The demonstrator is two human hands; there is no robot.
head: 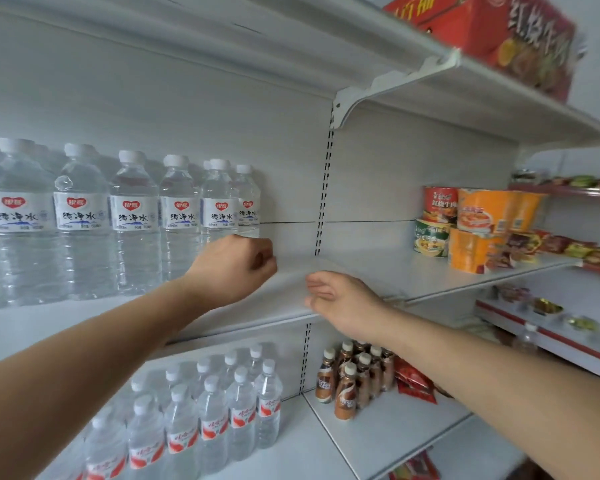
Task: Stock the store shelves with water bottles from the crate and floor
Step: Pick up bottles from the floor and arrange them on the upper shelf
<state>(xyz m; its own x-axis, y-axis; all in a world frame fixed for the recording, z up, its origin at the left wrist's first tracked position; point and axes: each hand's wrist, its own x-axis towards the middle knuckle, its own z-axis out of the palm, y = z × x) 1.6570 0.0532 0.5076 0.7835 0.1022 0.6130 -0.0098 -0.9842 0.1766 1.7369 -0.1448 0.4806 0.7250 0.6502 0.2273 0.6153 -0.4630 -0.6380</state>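
Middle shelf [368, 271]: water bottles [136, 216] upright in a row at its left. Left hand [232, 268] in front of rightmost bottle [248, 209], fingers clenched, empty. Right hand [343, 299] at shelf edge, fingers loose, released. Lower shelf [378, 434]: smaller water bottles [215, 420], coffee bottles [347, 389]

Both arms are bare skin, with nothing covering them up to the frame edges. The left forearm [94, 344] fills the lower left and ends in the bare left hand [234, 268]. The right forearm [499, 368] fills the lower right and ends in the bare right hand [343, 299].
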